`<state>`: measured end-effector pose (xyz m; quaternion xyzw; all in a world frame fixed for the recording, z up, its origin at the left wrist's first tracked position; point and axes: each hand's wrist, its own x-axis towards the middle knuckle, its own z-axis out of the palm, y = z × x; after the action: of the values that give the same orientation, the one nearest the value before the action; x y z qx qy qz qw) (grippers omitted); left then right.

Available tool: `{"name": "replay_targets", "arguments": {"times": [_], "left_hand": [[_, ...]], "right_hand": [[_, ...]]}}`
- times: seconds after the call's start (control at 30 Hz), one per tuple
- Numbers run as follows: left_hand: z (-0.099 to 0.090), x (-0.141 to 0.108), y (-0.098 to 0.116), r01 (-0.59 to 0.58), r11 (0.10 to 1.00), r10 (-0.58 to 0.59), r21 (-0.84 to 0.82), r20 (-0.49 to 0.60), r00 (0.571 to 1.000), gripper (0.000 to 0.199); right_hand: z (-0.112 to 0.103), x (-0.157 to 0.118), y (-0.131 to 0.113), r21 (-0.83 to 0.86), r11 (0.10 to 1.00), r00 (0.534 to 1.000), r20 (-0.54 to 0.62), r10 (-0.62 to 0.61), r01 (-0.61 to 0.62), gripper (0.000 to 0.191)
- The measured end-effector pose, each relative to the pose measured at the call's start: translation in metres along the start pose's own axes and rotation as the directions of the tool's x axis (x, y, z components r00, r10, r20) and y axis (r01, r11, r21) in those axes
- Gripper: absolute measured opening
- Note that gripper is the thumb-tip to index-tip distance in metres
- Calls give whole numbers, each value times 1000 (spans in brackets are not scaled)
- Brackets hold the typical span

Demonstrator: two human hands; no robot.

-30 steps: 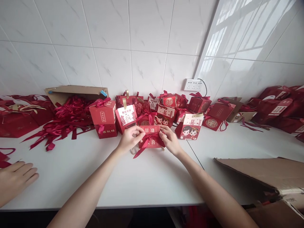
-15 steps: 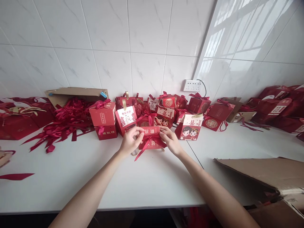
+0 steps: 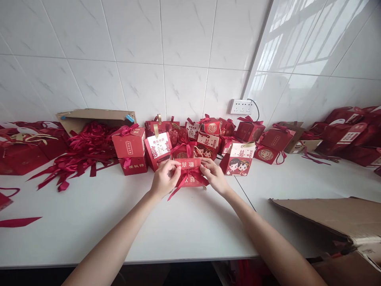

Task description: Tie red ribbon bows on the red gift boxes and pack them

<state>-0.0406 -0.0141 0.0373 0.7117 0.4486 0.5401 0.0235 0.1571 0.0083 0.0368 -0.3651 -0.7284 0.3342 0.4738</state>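
A small red gift box (image 3: 190, 182) with gold characters lies on the table between my hands. Around it runs a dark red ribbon tied in a bow (image 3: 189, 172), one tail hanging to the lower left. My left hand (image 3: 165, 177) has its thumb and forefinger pinched at the left side of the bow. At the opposite side my right hand (image 3: 213, 174) pinches the bow too; the exact grip is partly hidden by the fingers. Just right of my right hand stands a box with two cartoon figures (image 3: 238, 166). Behind my left hand is a white-fronted box (image 3: 160, 149).
Two stacked red boxes (image 3: 130, 146) stand on the left, beside a heap of loose red ribbons (image 3: 92, 145) spilling from a carton (image 3: 98, 114). Several finished-looking boxes line the wall. An open cardboard box (image 3: 327, 214) juts in at the right, and a power strip (image 3: 241, 106) hangs on the tiles.
Both my hands stay at the bow, with only slight movement of the fingers and ribbon. At the left edge, another person's hand has left view and part of a red box shows there.
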Motion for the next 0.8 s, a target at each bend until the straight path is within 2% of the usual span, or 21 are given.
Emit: {"name": "replay_targets", "arguments": {"times": [0.2,0.33,0.43,0.53,0.63,0.8], "left_hand": [[0,4,1,-161,985,161,62,6,987,11],[-1,5,1,-214,971,217,103,-17,976,10],[-2,5,1,-232,948,250,216,-60,966,9],[-4,5,0,-192,945,222,267,-88,971,10],[-4,5,0,-161,969,177,189,-73,981,15],[3,2,0,-31,997,22,78,109,994,25]], "right_hand": [[0,0,2,8,1000,1000,-9,0,0,43],[1,0,3,5,1000,1000,-14,-6,7,43],[2,0,5,-29,999,1000,0,-25,25,45],[4,0,6,-55,998,1000,13,-27,27,47],[4,-1,6,-66,998,1000,6,-22,23,47],[5,-1,5,-56,998,999,-8,-40,39,46]]}}
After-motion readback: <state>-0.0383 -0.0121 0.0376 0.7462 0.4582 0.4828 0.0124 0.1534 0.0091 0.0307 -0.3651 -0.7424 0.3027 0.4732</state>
